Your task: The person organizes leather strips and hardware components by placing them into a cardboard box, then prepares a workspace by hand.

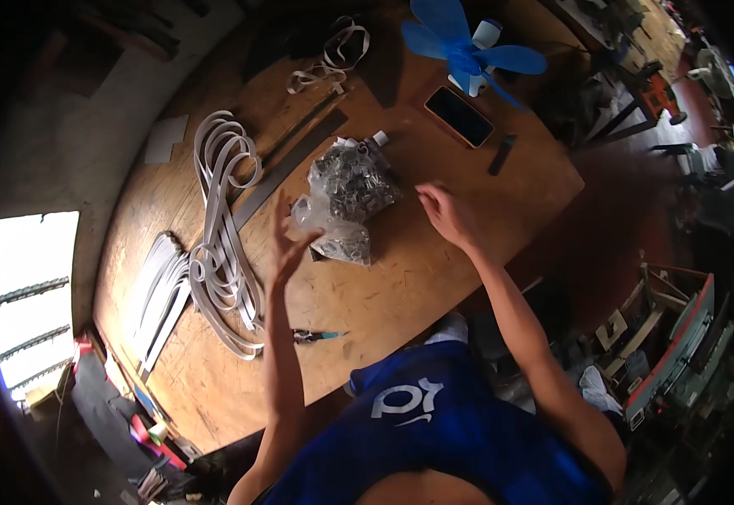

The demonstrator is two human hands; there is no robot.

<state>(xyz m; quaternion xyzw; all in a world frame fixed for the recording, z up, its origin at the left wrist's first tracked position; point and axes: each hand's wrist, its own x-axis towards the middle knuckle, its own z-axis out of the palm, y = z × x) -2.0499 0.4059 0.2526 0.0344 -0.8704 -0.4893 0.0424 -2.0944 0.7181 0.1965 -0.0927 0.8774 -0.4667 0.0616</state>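
Spread fingers on my left hand (287,244) reach beside the clear plastic bags, the thumb overlapping the lower bag (343,242) in this view. The upper bag (352,181) is bunched up and full of small grey metal pieces. My right hand (444,212) is over the wooden table, right of the bags, its fingers curled together; I cannot tell whether anything is inside them. A small bottle with a white cap (380,138) stands against the upper bag. Left of my left hand lie long looped white strips (220,194). A teal-tipped tool (321,335) rests near my left forearm.
The wooden table (401,290) carries a bundle of pale strips (161,290), a flat dark bar (291,168) and a coiled white band (333,63). Toward the back right are a phone (460,116), a dark strip (502,155) and a blue-bladed fan (464,57).
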